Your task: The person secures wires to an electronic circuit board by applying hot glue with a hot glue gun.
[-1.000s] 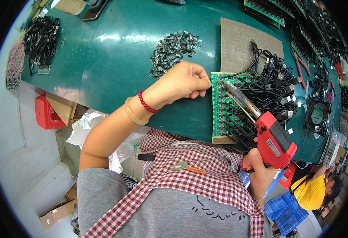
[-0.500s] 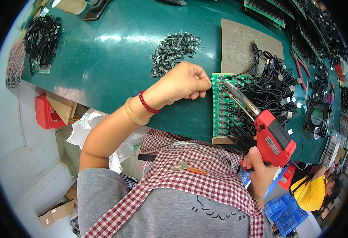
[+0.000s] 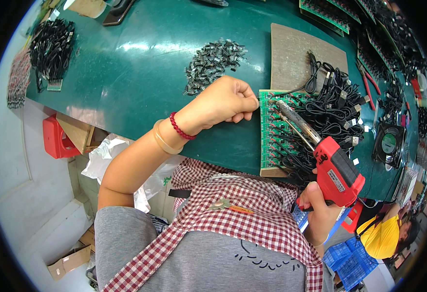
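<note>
My right hand is wrapped around the handle of a red and black soldering gun. Its long metal tip points up and left, reaching the upper left part of a green circuit board panel. At that panel's upper left corner, my left hand is closed in a pinch; whatever sits between thumb and finger is hidden or too small to make out. Black USB cables lie bundled over the panel's right side. A heap of small black and silver parts lies just beyond my left hand.
Under the panel is a brown board. Red-handled pliers and a small black fan stand to the right. More cables lie at the far left, and stacked circuit boards at the far right. A person in yellow sits at lower right.
The soldering gun and my right hand have shifted slightly right and down, its tip still over the panel. My left hand has hardly moved.
</note>
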The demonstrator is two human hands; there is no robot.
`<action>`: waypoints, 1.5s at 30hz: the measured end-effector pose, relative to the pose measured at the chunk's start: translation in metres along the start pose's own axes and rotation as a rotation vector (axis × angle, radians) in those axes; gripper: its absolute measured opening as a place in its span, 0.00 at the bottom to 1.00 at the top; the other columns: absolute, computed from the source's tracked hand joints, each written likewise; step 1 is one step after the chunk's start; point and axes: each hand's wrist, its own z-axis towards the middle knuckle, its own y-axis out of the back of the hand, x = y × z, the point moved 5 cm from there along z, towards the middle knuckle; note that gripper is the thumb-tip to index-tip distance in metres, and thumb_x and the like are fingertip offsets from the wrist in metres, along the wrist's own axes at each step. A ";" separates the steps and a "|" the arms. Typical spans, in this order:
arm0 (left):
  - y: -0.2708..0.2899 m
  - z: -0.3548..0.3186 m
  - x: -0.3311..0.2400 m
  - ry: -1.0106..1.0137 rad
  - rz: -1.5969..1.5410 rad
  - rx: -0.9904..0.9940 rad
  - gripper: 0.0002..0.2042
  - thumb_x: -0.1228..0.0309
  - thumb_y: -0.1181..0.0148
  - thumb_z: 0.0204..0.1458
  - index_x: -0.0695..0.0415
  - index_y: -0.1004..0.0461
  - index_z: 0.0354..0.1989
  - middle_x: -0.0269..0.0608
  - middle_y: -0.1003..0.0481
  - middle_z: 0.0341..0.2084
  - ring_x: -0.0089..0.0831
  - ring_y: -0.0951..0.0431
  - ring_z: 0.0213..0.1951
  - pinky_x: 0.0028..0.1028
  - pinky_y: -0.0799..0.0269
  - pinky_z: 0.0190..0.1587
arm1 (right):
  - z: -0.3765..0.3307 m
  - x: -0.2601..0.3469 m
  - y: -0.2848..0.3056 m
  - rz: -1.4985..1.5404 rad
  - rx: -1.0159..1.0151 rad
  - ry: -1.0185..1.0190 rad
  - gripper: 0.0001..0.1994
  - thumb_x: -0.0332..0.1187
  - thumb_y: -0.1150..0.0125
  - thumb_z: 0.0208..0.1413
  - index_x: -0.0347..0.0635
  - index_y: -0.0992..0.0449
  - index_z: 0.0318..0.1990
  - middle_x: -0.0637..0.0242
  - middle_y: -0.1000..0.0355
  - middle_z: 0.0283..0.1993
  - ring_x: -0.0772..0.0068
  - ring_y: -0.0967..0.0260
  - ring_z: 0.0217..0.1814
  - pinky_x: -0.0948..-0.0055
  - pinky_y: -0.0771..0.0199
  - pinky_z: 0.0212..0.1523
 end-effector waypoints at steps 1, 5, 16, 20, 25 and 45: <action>0.000 0.000 0.000 0.001 0.012 -0.006 0.06 0.72 0.45 0.48 0.62 0.28 0.26 0.33 0.29 0.16 0.13 0.35 0.14 0.13 0.44 0.15 | 0.000 0.001 -0.001 0.002 0.000 0.002 0.14 0.25 0.47 0.50 0.29 0.35 0.44 0.68 0.40 0.15 0.81 0.46 0.13 0.80 0.43 0.16; 0.003 -0.003 -0.004 -0.015 0.057 0.012 0.06 0.72 0.45 0.48 0.63 0.28 0.27 0.33 0.28 0.17 0.14 0.35 0.15 0.15 0.43 0.15 | 0.000 0.003 0.001 0.005 0.023 0.017 0.14 0.24 0.48 0.50 0.28 0.36 0.45 0.68 0.40 0.15 0.81 0.46 0.13 0.80 0.43 0.16; 0.021 -0.006 -0.044 -0.767 1.396 -0.726 0.04 0.74 0.43 0.43 0.59 0.33 0.25 0.41 0.32 0.25 0.39 0.27 0.27 0.34 0.31 0.29 | -0.003 0.006 0.011 0.113 -0.011 0.062 0.14 0.23 0.49 0.50 0.29 0.37 0.44 0.68 0.42 0.15 0.81 0.48 0.13 0.81 0.45 0.16; 0.011 -0.029 -0.049 -0.793 1.256 -0.692 0.04 0.76 0.43 0.44 0.59 0.33 0.24 0.41 0.31 0.24 0.35 0.26 0.26 0.30 0.30 0.28 | -0.004 0.009 0.011 0.303 0.047 0.080 0.15 0.25 0.48 0.51 0.31 0.39 0.46 0.68 0.42 0.16 0.80 0.46 0.15 0.80 0.42 0.19; -0.049 -0.068 -0.032 -0.549 0.237 -0.006 0.05 0.75 0.41 0.48 0.63 0.29 0.29 0.37 0.26 0.24 0.21 0.26 0.26 0.21 0.29 0.29 | -0.005 0.021 -0.008 0.226 0.218 0.073 0.18 0.21 0.48 0.50 0.36 0.42 0.49 0.62 0.36 0.29 0.74 0.36 0.28 0.76 0.31 0.33; -0.094 -0.087 -0.021 -0.496 0.115 0.030 0.03 0.79 0.43 0.45 0.63 0.30 0.27 0.32 0.26 0.21 0.15 0.27 0.22 0.18 0.31 0.22 | -0.006 0.018 -0.016 -0.237 0.454 0.285 0.17 0.17 0.46 0.48 0.35 0.38 0.47 0.66 0.32 0.33 0.80 0.35 0.33 0.81 0.34 0.33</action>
